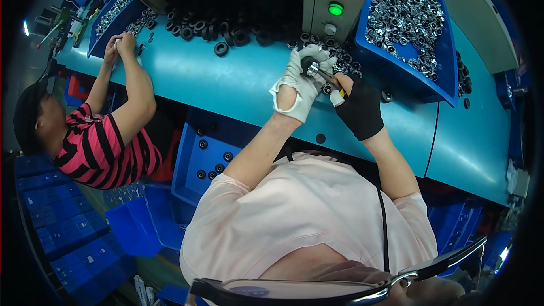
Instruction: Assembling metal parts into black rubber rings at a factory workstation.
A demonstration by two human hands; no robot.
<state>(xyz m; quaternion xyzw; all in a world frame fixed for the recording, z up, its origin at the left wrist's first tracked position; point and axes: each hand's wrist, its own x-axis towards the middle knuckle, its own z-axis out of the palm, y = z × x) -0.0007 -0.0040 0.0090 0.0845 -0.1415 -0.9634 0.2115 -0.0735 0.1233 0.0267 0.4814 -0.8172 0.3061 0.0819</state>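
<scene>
From my end, biggest first: one teal surface (pixel 226 82). On it, right side, one blue bin (pixel 447 94) heaped with metal parts (pixel 396 14), too many to count. One lower blue tray (pixel 187 161) left of me, at least six black pieces (pixel 228 156) in it. My left grip (pixel 296 79), white-gloved, is closed around one black round piece (pixel 311 67) with a shiny centre, over the surface. My right grip (pixel 364 107), black-gloved, is wrapped round one yellow-handled tool (pixel 341 92), shaft toward the piece; contact, can't tell. Piece: probably light, stiff, hardly fragile; shiny centre likely slippery, black rim less so. I'd hold it by the rim. One loose black ring (pixel 221 49), one small black disc (pixel 321 138).
</scene>
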